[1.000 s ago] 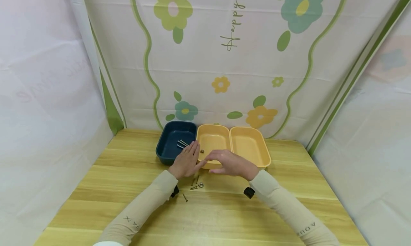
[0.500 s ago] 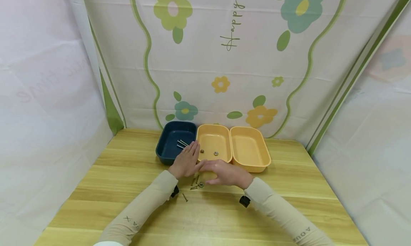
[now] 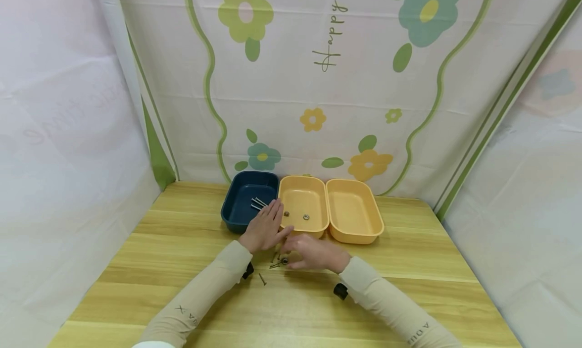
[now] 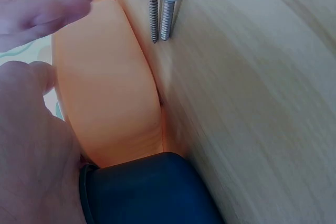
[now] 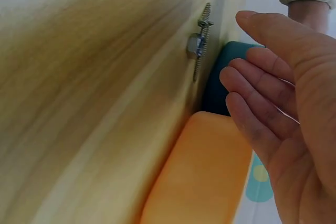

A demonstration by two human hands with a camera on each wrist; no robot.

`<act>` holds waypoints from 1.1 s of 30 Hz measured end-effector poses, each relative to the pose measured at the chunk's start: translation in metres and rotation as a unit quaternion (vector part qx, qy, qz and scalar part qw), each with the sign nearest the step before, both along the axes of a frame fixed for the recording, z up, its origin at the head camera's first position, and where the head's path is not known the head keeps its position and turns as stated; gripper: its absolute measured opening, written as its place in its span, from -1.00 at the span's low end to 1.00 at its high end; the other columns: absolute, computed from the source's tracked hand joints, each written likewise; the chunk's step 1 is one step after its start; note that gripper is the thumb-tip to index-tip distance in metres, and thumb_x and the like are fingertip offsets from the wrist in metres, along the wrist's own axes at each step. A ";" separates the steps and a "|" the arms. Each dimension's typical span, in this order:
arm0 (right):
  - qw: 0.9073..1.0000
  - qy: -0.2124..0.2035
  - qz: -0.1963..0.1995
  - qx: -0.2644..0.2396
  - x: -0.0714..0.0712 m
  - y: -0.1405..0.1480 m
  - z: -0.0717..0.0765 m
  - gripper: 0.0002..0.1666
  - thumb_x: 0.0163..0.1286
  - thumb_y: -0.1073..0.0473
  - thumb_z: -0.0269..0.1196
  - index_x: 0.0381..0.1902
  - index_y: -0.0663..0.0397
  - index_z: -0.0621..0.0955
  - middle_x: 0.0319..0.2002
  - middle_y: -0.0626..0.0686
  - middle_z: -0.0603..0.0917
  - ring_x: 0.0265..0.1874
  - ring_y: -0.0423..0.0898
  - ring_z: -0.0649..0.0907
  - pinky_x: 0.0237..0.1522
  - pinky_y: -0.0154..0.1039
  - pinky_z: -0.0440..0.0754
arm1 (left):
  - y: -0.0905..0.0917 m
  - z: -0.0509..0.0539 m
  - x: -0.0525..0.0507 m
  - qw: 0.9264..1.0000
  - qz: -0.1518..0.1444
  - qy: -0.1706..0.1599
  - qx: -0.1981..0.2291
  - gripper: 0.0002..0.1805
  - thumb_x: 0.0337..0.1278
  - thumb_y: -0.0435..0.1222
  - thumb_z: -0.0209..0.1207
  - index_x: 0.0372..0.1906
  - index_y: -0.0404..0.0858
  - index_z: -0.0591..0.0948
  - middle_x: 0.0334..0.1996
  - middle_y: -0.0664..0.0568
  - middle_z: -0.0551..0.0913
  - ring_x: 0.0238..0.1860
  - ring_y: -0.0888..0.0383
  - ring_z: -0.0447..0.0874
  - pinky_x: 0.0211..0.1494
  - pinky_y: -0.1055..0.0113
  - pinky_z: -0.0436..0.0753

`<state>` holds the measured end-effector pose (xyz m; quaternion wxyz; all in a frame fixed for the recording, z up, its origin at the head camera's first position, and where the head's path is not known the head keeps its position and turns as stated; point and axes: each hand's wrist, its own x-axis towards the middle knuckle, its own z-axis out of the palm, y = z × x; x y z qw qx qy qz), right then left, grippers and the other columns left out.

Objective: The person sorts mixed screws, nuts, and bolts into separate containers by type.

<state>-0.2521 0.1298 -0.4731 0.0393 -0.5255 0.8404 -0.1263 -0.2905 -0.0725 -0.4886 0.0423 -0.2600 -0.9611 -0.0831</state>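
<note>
My left hand [image 3: 263, 230] lies with straight fingers over the front right rim of the dark blue tray [image 3: 236, 216], beside long screws [image 3: 257, 202] inside it. My right hand [image 3: 316, 253], relaxed and holding nothing, hovers just right of a nut [image 3: 284, 261] and several small screws [image 3: 275, 265] on the table. In the right wrist view its fingers [image 5: 257, 98] stand apart from the nut [image 5: 195, 45] and screws [image 5: 206, 14]. Two screws [image 4: 167, 14] lie by the yellow tray [image 4: 110, 87] in the left wrist view. Two nuts [image 3: 306, 217] rest in the middle yellow tray [image 3: 303, 186].
A second yellow tray [image 3: 355, 211] stands at the right of the row. One loose screw [image 3: 262, 279] lies nearer on the wooden table [image 3: 291, 312]. A printed cloth [image 3: 273, 85] hangs behind the trays.
A second nut has appeared in the middle yellow tray. My right hand has moved from above that tray toward me, down near the loose nut and screws. My left hand has stayed in place.
</note>
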 end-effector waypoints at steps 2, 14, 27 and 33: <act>1.000 0.000 -0.003 0.006 0.000 -0.001 -0.003 -0.65 0.40 0.11 0.48 0.08 0.11 0.75 0.03 0.01 0.82 0.02 -0.17 0.77 0.12 -0.42 0.71 | 0.000 0.000 0.000 1.000 0.000 -0.001 -0.003 -0.06 0.63 0.23 -0.17 0.66 -0.46 0.11 0.71 -0.29 0.03 0.73 -0.18 -0.01 0.75 -0.05 0.15; 0.999 0.018 -0.014 0.042 -0.002 -0.007 -0.017 -0.72 0.41 0.04 0.47 0.01 -0.02 0.78 -0.01 -0.10 0.79 -0.02 -0.31 0.71 0.09 -0.52 0.66 | -0.001 -0.005 -0.002 1.000 -0.010 0.001 0.015 -0.03 0.63 0.27 -0.24 0.64 -0.49 0.12 0.70 -0.32 0.04 0.72 -0.21 0.01 0.74 -0.09 0.16; 0.999 -0.024 -0.026 0.034 -0.007 -0.009 -0.017 -0.88 0.27 0.19 0.50 -0.25 -0.06 0.76 -0.31 -0.17 0.69 -0.34 -0.37 0.57 -0.25 -0.59 0.55 | 0.000 -0.007 -0.008 1.000 0.002 -0.017 -0.009 -0.02 0.62 0.29 -0.22 0.68 -0.42 0.03 0.73 -0.26 -0.05 0.75 -0.17 -0.08 0.76 -0.05 0.09; 0.999 -0.039 -0.017 0.020 -0.008 -0.004 -0.013 -0.83 0.18 0.20 0.52 -0.32 -0.10 0.71 -0.37 -0.19 0.67 -0.43 -0.41 0.56 -0.36 -0.61 0.53 | -0.001 -0.010 -0.008 1.000 0.004 -0.017 -0.013 -0.01 0.62 0.31 -0.28 0.69 -0.41 0.01 0.73 -0.24 -0.07 0.75 -0.16 -0.10 0.77 -0.03 0.08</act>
